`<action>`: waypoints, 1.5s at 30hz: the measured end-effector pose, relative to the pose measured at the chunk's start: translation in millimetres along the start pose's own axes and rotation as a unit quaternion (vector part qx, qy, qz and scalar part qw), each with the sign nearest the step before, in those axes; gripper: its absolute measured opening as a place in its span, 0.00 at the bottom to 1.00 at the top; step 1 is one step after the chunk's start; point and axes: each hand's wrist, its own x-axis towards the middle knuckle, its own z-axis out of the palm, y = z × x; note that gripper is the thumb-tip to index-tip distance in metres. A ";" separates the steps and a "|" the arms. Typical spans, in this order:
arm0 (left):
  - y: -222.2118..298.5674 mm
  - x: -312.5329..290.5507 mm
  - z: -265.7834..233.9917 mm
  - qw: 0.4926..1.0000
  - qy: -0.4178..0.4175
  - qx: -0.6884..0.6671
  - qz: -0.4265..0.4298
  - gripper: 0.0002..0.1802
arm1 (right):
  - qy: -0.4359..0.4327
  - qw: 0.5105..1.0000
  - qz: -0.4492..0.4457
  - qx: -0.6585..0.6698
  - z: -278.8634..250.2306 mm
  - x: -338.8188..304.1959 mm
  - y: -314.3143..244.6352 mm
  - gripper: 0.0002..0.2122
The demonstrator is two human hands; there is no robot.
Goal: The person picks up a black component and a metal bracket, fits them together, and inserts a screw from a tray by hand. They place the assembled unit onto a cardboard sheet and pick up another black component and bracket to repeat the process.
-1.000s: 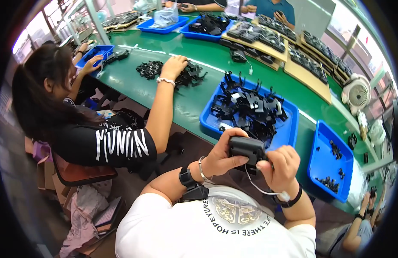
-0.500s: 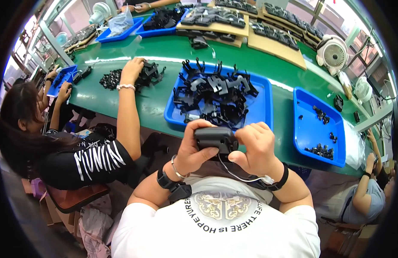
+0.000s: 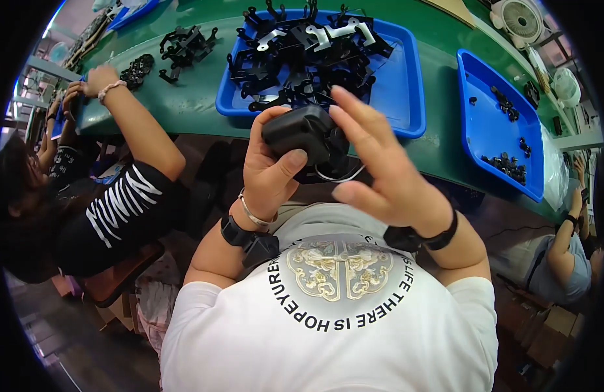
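Note:
My left hand [image 3: 268, 170] is closed around a rounded black plastic housing [image 3: 297, 134], with the thumb across its near side. A thin white cable [image 3: 341, 178] loops below the housing. Just to the right of it is my right hand [image 3: 388, 160], its fingers stretched and thumb apart, slightly blurred. Nothing shows in that hand; whether its fingertips touch the housing I cannot tell. Beyond both hands stands a blue tray [image 3: 416, 98] heaped with black brackets [image 3: 292, 68], among them some silvery metal pieces [image 3: 341, 32].
A second blue tray [image 3: 475, 127] at the right holds small black parts [image 3: 508, 168], with a clear plastic bag [image 3: 555, 163] beside it. More black parts [image 3: 184, 49] lie on the green table [image 3: 204, 91]. At the left a co-worker's arm [image 3: 145, 134] reaches over the table edge.
My right hand has opened and its fingers have straightened. The housing has tilted and shifted left in the picture. The view has dipped, and the co-worker's hand has moved left from the black parts.

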 end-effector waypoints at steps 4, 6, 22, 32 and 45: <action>-8.4 -11.3 6.4 0.997 0.029 0.041 0.061 0.29 | 0.046 0.998 -0.007 -0.039 23.9 -17.9 -5.4 0.32; -8.6 -14.9 7.6 0.993 0.038 0.062 0.089 0.28 | -0.011 0.995 -0.027 -0.094 16.6 -24.0 -15.0 0.32; -8.6 -13.3 15.3 0.982 0.107 0.085 0.132 0.27 | 0.027 0.997 -0.032 -0.071 8.3 -17.1 -19.8 0.27; -7.1 -12.0 10.9 0.982 0.103 0.120 0.103 0.27 | 0.071 0.994 -0.061 -0.049 18.0 -14.3 5.8 0.28; -1.9 -6.2 12.0 0.979 0.123 0.118 0.108 0.27 | 0.049 0.998 -0.023 -0.015 23.0 -12.6 0.4 0.30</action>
